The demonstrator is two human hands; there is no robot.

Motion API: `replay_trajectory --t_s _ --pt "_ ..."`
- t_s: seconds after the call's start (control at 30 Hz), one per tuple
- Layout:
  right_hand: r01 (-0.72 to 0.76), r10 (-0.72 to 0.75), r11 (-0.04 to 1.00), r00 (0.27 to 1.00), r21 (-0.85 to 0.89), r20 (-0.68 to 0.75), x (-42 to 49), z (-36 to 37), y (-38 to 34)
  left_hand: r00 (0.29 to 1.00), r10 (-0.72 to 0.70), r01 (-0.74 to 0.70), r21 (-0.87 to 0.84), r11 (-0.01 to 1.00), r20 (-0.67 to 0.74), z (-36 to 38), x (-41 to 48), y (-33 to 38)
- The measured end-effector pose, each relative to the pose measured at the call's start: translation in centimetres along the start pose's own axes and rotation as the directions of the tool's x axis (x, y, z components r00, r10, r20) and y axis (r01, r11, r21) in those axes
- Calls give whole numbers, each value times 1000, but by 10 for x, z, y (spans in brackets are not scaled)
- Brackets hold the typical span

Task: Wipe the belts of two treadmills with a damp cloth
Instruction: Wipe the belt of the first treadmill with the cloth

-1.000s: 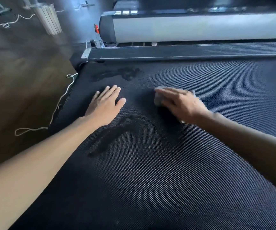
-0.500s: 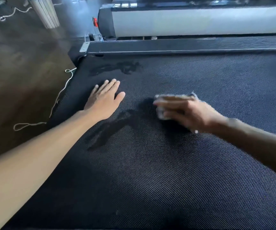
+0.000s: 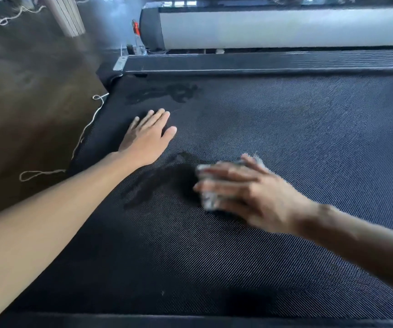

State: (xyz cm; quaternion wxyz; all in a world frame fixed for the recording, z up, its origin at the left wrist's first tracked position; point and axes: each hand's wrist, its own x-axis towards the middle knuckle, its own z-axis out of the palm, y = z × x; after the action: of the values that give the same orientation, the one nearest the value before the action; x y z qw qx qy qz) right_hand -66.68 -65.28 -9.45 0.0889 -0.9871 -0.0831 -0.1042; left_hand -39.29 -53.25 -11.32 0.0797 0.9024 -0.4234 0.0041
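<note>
A black textured treadmill belt fills most of the view. My right hand grips a bunched grey damp cloth and presses it on the belt near the middle, its fingers draped over the cloth and blurred by motion. A dark wet streak lies just left of the cloth. My left hand rests flat on the belt near its left end, fingers straight and together. A second wet patch shows farther up the belt.
A dark ribbed side rail borders the belt's far side, with a white-bodied machine behind it. A white cord loops over the brown floor at the left. A small red-topped object stands by the machine.
My right hand has dragged the cloth toward me and slightly right across the belt, lengthening the wet streak. My left hand has stayed flat in place.
</note>
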Motion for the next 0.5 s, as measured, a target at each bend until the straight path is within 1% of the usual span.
replay_trajectory --t_s 0.07,0.13,0.17,0.2,0.23,0.27,0.3,0.33,0.37,0.43,0.5 --pt "-216 214 975 976 -51 -50 14 -1 46 1000 0 0 -3 1000 5 1 0 0" --pt "-422 415 905 903 -50 -112 31 -2 76 1000 2 -2 -3 1000 7 1 -1 0" --pt "-482 474 875 870 -36 -138 38 -2 78 1000 3 -3 -2 1000 9 1 -1 0" --pt "-493 482 869 860 -34 -169 43 0 72 1000 5 -4 -2 1000 9 1 -1 0" --pt "-452 436 891 877 -39 -203 44 4 57 1000 5 -5 -2 1000 6 2 -1 1" --pt "-362 347 932 912 -31 -216 41 8 34 1000 3 -3 -2 1000 2 2 -1 2" --pt "-261 254 965 948 -10 -191 34 10 5 1000 1 -1 -3 1000 -6 2 0 2" --pt "-161 160 987 977 7 -137 21 13 -23 1000 0 0 -5 1000 -11 1 1 1" --pt "-55 58 998 994 32 -92 6 14 -47 1000 -1 1 -6 1000 -14 1 1 1" --pt "100 -99 991 995 83 -11 -20 6 -73 1000 2 -2 -9 1000 -5 -1 1 0" --pt "216 -224 965 974 147 42 -32 -7 -59 1000 -1 1 -16 1000 10 -2 0 1"
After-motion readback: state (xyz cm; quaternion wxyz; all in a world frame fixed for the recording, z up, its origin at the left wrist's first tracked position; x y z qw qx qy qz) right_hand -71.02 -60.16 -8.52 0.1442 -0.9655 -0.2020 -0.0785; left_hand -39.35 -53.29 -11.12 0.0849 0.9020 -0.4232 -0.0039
